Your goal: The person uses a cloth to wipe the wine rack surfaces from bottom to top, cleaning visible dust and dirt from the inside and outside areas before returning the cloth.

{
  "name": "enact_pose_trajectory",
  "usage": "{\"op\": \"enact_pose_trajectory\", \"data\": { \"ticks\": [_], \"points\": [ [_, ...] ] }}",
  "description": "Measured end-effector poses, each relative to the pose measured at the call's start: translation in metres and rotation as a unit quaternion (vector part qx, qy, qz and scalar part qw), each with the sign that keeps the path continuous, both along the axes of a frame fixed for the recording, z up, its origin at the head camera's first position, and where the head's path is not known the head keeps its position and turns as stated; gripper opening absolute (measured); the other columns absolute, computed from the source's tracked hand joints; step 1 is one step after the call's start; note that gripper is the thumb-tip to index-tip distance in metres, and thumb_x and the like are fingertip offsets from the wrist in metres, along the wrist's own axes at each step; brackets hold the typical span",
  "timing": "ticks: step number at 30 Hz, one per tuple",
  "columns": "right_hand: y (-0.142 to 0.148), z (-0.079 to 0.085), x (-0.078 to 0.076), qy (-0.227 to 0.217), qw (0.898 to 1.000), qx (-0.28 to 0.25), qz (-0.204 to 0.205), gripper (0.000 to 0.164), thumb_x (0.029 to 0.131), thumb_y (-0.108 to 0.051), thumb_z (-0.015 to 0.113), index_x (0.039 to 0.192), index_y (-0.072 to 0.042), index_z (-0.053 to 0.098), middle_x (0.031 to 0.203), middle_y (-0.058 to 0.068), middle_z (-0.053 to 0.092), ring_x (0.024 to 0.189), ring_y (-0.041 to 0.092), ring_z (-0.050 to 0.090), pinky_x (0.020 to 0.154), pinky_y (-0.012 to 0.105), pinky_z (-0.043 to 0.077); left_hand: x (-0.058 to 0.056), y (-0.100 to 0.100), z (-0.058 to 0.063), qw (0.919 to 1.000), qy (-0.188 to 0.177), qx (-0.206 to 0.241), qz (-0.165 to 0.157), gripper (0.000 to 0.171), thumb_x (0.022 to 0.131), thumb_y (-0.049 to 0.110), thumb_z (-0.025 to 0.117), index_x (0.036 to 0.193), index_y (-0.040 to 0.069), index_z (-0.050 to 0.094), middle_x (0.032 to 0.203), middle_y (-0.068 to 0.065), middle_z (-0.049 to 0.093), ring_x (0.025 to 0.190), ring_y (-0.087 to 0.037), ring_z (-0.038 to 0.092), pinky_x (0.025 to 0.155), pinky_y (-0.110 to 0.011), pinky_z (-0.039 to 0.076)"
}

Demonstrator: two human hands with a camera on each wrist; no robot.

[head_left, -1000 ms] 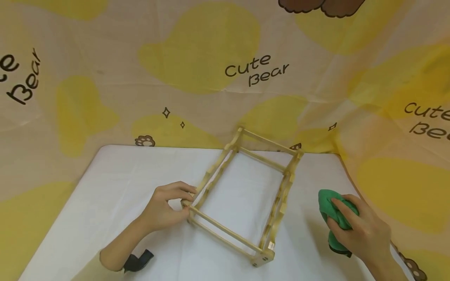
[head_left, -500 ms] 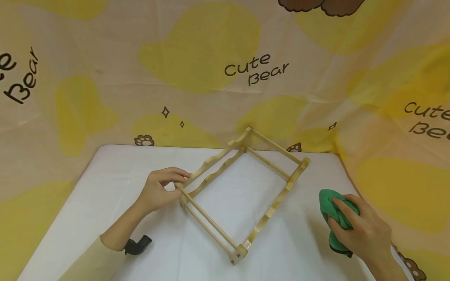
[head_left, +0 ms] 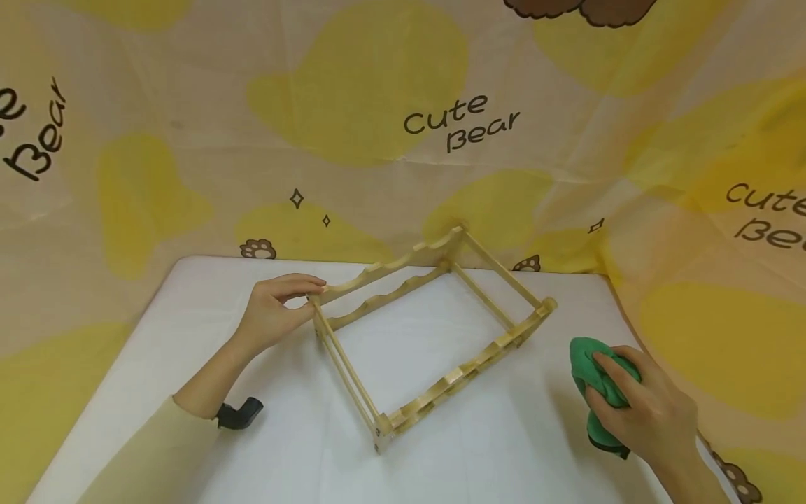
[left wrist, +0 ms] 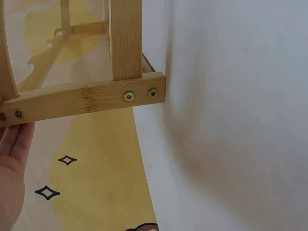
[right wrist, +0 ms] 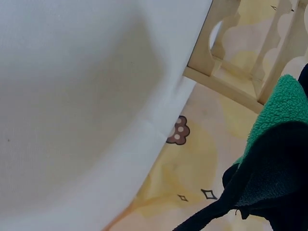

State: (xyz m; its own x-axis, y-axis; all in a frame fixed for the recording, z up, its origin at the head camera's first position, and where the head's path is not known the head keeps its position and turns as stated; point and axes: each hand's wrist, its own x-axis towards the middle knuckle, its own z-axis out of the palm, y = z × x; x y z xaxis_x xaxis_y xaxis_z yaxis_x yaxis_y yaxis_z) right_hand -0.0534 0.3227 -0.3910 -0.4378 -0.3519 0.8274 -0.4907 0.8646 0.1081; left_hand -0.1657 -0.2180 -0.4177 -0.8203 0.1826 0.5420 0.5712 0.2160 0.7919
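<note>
A light wooden rack with scalloped rails stands at an angle on the white table. My left hand grips its left corner, thumb on the near side and fingers over the top. In the left wrist view the rack's end bar shows bolt heads, with my fingers against it. To the right of the rack, my right hand holds a bunched green cloth above the table. Close up in the right wrist view, the green cloth has a dark edge; my right fingers are hidden there.
The white table ends at a patterned fabric backdrop behind and on both sides. A black strap-like piece shows at my left wrist. The rack's far end reaches near the table's back edge.
My left hand has moved up and left, turning the rack clockwise so its near corner has swung left. My right hand with the green cloth has stayed nearly still.
</note>
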Motion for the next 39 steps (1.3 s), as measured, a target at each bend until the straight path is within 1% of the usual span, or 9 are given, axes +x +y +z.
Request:
{"op": "enact_pose_trajectory", "data": {
  "ticks": [7, 10, 14, 17, 20, 22, 28, 33, 39],
  "points": [
    [-0.002, 0.0, -0.002, 0.008, 1.0, -0.009, -0.002, 0.052, 0.094, -0.049, 0.056, 0.092, -0.003, 0.081, 0.093, 0.023, 0.072, 0.062, 0.037, 0.066, 0.032, 0.045, 0.044, -0.019, 0.003, 0.007, 0.9977, -0.017, -0.054, 0.037, 0.032, 0.08, -0.019, 0.069, 0.101, 0.001, 0.083, 0.108, -0.012, 0.078, 0.107, -0.003, 0.068, 0.094, -0.017, 0.056],
    [-0.001, -0.001, -0.002, 0.001, 1.0, -0.011, -0.006, 0.052, 0.093, -0.049, 0.056, 0.093, -0.004, 0.081, 0.094, 0.022, 0.072, 0.064, 0.037, 0.066, 0.032, 0.045, 0.044, -0.025, 0.005, 0.005, 0.9968, -0.004, -0.056, 0.057, 0.03, 0.081, -0.018, 0.071, 0.101, 0.001, 0.083, 0.111, -0.013, 0.078, 0.11, -0.013, 0.07, 0.093, -0.014, 0.055],
    [0.001, -0.003, -0.003, -0.006, 1.0, -0.012, -0.011, 0.051, 0.093, -0.048, 0.056, 0.093, -0.004, 0.081, 0.095, 0.022, 0.073, 0.065, 0.037, 0.067, 0.033, 0.044, 0.045, -0.027, 0.009, -0.001, 0.9917, 0.04, -0.048, 0.112, 0.028, 0.082, -0.016, 0.077, 0.105, -0.002, 0.081, 0.118, -0.018, 0.075, 0.111, -0.033, 0.07, 0.094, -0.012, 0.052],
    [0.003, -0.005, -0.003, -0.01, 1.0, -0.011, -0.016, 0.051, 0.093, -0.048, 0.056, 0.094, -0.004, 0.082, 0.097, 0.022, 0.073, 0.066, 0.038, 0.068, 0.033, 0.046, 0.046, -0.02, 0.012, -0.003, 0.9826, 0.072, -0.053, 0.163, 0.028, 0.082, -0.013, 0.081, 0.108, -0.004, 0.079, 0.122, -0.021, 0.072, 0.114, -0.039, 0.068, 0.1, -0.023, 0.052],
    [0.006, -0.006, -0.003, -0.017, 1.0, -0.009, -0.022, 0.052, 0.093, -0.049, 0.055, 0.096, -0.004, 0.081, 0.098, 0.023, 0.072, 0.068, 0.038, 0.068, 0.034, 0.048, 0.048, -0.007, 0.018, -0.002, 0.9751, 0.082, -0.065, 0.196, 0.028, 0.082, -0.01, 0.082, 0.11, -0.005, 0.078, 0.123, -0.022, 0.071, 0.118, -0.04, 0.066, 0.102, -0.035, 0.052],
    [0.007, -0.006, -0.003, -0.021, 0.999, -0.009, -0.024, 0.053, 0.093, -0.049, 0.055, 0.096, -0.004, 0.081, 0.098, 0.022, 0.072, 0.068, 0.038, 0.068, 0.034, 0.048, 0.048, 0.004, 0.023, 0.001, 0.9742, 0.079, -0.07, 0.199, 0.029, 0.083, -0.009, 0.082, 0.111, -0.005, 0.077, 0.125, -0.021, 0.07, 0.12, -0.039, 0.065, 0.103, -0.034, 0.052],
    [0.008, -0.007, -0.003, -0.018, 1.0, -0.011, -0.02, 0.052, 0.093, -0.049, 0.055, 0.095, -0.004, 0.081, 0.097, 0.021, 0.072, 0.065, 0.036, 0.067, 0.033, 0.044, 0.046, 0.045, 0.042, 0.015, 0.9802, 0.08, -0.069, 0.167, 0.035, 0.081, -0.007, 0.084, 0.115, -0.005, 0.076, 0.13, -0.02, 0.068, 0.118, -0.038, 0.067, 0.101, -0.008, 0.045],
    [0.007, -0.006, -0.002, -0.019, 1.0, -0.011, -0.019, 0.052, 0.093, -0.049, 0.055, 0.095, -0.004, 0.081, 0.096, 0.021, 0.072, 0.063, 0.035, 0.066, 0.032, 0.043, 0.045, 0.079, 0.059, 0.025, 0.982, 0.1, -0.094, 0.13, 0.037, 0.08, 0.001, 0.087, 0.116, 0.0, 0.077, 0.129, -0.016, 0.068, 0.115, -0.038, 0.069, 0.102, -0.01, 0.046],
    [0.009, -0.007, -0.002, -0.02, 1.0, -0.008, -0.023, 0.053, 0.094, -0.05, 0.055, 0.096, -0.004, 0.081, 0.096, 0.021, 0.072, 0.064, 0.035, 0.066, 0.033, 0.042, 0.045, 0.108, 0.073, 0.025, 0.981, 0.108, -0.125, 0.102, 0.037, 0.083, 0.024, 0.09, 0.113, 0.007, 0.079, 0.129, -0.011, 0.069, 0.113, -0.036, 0.071, 0.099, -0.018, 0.054]
  ]
}}
